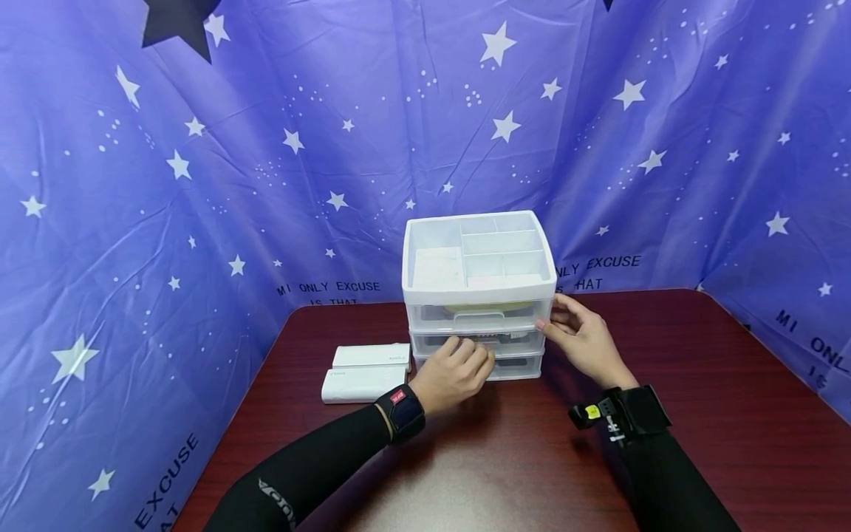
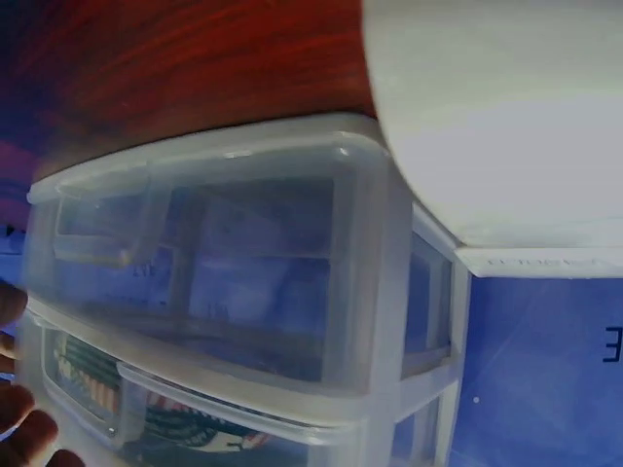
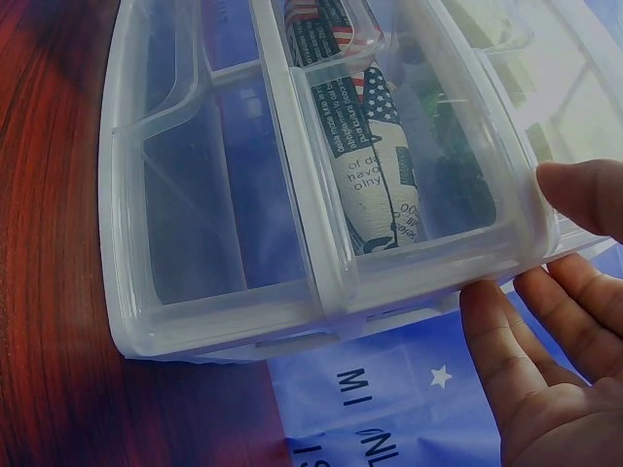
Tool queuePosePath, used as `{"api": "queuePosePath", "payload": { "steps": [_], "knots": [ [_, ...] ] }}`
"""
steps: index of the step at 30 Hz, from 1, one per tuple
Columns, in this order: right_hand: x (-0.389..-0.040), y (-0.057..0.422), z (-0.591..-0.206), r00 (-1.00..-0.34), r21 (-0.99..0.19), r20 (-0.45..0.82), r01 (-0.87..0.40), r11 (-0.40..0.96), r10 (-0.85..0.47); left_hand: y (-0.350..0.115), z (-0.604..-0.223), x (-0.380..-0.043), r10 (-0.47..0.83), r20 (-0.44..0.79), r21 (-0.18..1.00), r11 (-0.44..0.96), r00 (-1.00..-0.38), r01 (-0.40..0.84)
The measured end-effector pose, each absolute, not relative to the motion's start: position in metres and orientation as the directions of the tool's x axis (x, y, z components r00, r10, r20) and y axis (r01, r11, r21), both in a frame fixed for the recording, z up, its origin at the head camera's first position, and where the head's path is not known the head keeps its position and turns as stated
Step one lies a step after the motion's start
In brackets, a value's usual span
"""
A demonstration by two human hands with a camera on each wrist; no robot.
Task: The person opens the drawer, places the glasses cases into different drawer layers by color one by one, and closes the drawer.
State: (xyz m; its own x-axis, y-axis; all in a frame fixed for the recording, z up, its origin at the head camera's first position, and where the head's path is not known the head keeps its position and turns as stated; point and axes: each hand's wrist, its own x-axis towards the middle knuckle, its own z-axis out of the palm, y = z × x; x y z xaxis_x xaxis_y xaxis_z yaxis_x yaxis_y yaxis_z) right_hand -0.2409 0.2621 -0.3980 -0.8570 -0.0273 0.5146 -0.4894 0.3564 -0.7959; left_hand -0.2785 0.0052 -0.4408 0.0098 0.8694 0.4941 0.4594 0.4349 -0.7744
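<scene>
A white plastic drawer unit [image 1: 480, 295] with clear drawers stands upright on the table. My left hand [image 1: 455, 373] is at its front, fingers curled at the handle of the middle drawer [image 2: 224, 418]. Part of that hand falls outside the left wrist view. Through the middle drawer's front shows a patterned packet [image 3: 375, 165] with stars, stripes and printed words. My right hand [image 1: 585, 340] holds the unit's right front edge, thumb [image 3: 584, 195] at the front and fingertips against the side wall. The bottom drawer [image 2: 253, 263] is closed.
Two white boxes [image 1: 366, 377] lie left of the unit, close to it. Compartments divide the top tray [image 1: 503, 242]. Something yellowish shows in the top drawer [image 1: 432, 316]. A blue star-patterned curtain [image 1: 372, 148] hangs behind the dark red table [image 1: 718, 414].
</scene>
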Motion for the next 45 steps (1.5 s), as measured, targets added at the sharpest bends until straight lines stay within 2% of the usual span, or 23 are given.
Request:
{"api": "queuePosePath", "payload": {
  "steps": [6,9,16,19,30,45],
  "knots": [
    [-0.249,0.269,-0.409,-0.857,-0.801,0.514,-0.493,0.341,-0.032,0.009,-0.444,-0.277,0.892,0.447,-0.754,0.418,-0.071,0.506],
    [-0.240,0.264,-0.399,-0.859,-0.798,0.511,-0.489,0.352,-0.032,0.011,-0.446,-0.279,0.902,0.426,-0.773,0.405,-0.073,0.489],
    [-0.237,0.260,-0.394,-0.864,-0.798,0.503,-0.476,0.369,-0.027,0.014,-0.449,-0.279,0.905,0.397,-0.761,0.417,-0.153,0.497],
    [-0.238,0.260,-0.395,-0.863,-0.794,0.505,-0.475,0.379,-0.023,0.015,-0.451,-0.280,0.899,0.405,-0.752,0.430,-0.165,0.499],
    [-0.258,0.273,-0.418,-0.871,-0.812,0.492,-0.461,0.358,-0.006,0.023,-0.456,-0.280,0.883,0.462,-0.761,0.443,-0.083,0.474],
    [-0.258,0.274,-0.420,-0.864,-0.809,0.503,-0.476,0.346,-0.014,0.024,-0.447,-0.273,0.882,0.472,-0.794,0.433,-0.018,0.426]
  ]
}}
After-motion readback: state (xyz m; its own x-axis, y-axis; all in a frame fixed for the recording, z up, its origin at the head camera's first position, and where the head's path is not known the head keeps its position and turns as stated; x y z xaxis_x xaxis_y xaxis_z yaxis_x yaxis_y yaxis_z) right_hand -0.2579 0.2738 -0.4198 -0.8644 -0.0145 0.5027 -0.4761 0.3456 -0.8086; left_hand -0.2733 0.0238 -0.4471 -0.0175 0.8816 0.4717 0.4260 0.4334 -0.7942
